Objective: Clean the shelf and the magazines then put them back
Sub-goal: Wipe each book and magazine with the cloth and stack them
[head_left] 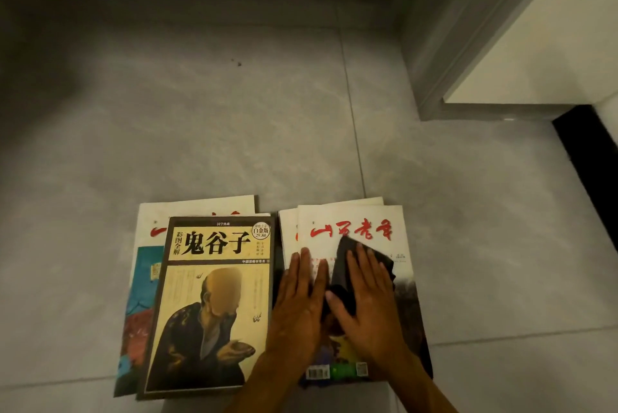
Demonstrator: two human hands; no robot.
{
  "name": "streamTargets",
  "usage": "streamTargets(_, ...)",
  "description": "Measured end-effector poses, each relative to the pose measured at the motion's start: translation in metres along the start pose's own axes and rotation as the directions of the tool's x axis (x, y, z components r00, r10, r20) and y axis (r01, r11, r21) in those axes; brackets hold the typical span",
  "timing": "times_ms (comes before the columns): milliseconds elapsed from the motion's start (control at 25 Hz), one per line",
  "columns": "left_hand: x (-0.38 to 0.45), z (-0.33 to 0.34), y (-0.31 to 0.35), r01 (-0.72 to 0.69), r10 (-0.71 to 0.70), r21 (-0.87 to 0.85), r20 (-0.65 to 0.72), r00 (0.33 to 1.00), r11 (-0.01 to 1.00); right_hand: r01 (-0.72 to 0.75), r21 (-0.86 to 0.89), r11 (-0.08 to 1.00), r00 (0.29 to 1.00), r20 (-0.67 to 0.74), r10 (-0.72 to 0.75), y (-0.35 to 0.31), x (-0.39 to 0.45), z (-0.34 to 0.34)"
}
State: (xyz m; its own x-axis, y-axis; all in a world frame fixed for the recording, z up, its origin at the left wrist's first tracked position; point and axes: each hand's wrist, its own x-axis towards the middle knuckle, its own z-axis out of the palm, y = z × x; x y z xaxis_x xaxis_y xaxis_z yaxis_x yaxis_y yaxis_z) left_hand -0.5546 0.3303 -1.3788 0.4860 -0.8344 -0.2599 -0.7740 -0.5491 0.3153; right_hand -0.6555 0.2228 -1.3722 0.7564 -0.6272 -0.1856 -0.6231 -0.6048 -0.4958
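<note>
A: Hands?
B: Right hand [363, 299] flat, fingers spread, pressing a dark cloth [347, 275] onto the top magazine [354, 228] of the right pile. Left hand [299, 299] flat beside it, fingers straight, resting on that cover.
A: Surroundings?
B: Left pile [147, 265] just beside, yellow-covered book [210, 305] topmost. Both piles lie on grey floor tiles [200, 131].

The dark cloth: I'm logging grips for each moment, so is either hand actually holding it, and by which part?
Neither grips it. The right hand presses the dark cloth flat onto the right magazine, fingers straight over its middle. The left hand lies flat beside it.
</note>
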Motion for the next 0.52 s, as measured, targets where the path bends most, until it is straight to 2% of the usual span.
streamTargets(40, 0.0, 0.0, 0.0, 0.0, 0.0, -0.019, 0.007, 1.0, 1.0, -0.009, 0.015, 1.0, 1.0, 0.007, 0.009, 0.001, -0.005, 0.003)
streamTargets(80, 0.0, 0.0, 0.002, 0.013, -0.012, -0.052, 0.011, 1.0, 0.999, 0.053, -0.015, 0.998, 0.999, -0.003, -0.053, 0.002, -0.01, 0.003)
streamTargets(120, 0.0, 0.0, 0.002, 0.03, -0.029, -0.086, 0.011, 1.0, 0.996, 0.16, -0.091, 0.983, 0.987, -0.001, -0.161, 0.007, -0.01, 0.0)
streamTargets(200, 0.001, -0.004, 0.003, 0.069, -0.063, -0.136, 0.047, 0.997, 0.988, 0.399, -0.257, 0.88, 0.916, 0.071, -0.394, 0.035, 0.004, -0.007)
streamTargets(240, 0.001, -0.005, 0.004, 0.08, -0.071, -0.15, 0.063, 0.995, 0.985, 0.415, -0.278, 0.866, 0.908, 0.065, -0.414, 0.046, 0.017, -0.015)
streamTargets(320, 0.0, -0.005, 0.003, 0.09, -0.081, -0.143, 0.066, 0.995, 0.986, 0.189, -0.182, 0.965, 0.976, -0.071, -0.205, 0.042, 0.034, -0.019)
streamTargets(360, -0.001, -0.003, 0.002, 0.077, -0.073, -0.144, 0.034, 0.997, 0.987, 0.03, -0.105, 0.994, 0.987, -0.156, -0.046, 0.028, 0.036, -0.015)
streamTargets(400, -0.002, -0.002, 0.002, 0.071, -0.073, -0.155, -0.002, 0.997, 0.985, -0.044, -0.086, 0.995, 0.979, -0.203, 0.025, 0.011, 0.033, -0.003)
streamTargets(440, -0.001, -0.002, 0.004, 0.074, -0.076, -0.175, -0.006, 0.997, 0.982, -0.004, -0.093, 0.996, 0.984, -0.177, -0.012, -0.003, 0.023, 0.009)
streamTargets(520, -0.002, -0.003, 0.004, 0.083, -0.082, -0.219, 0.014, 0.997, 0.972, 0.316, -0.197, 0.928, 0.944, -0.026, -0.328, -0.002, 0.005, 0.016)
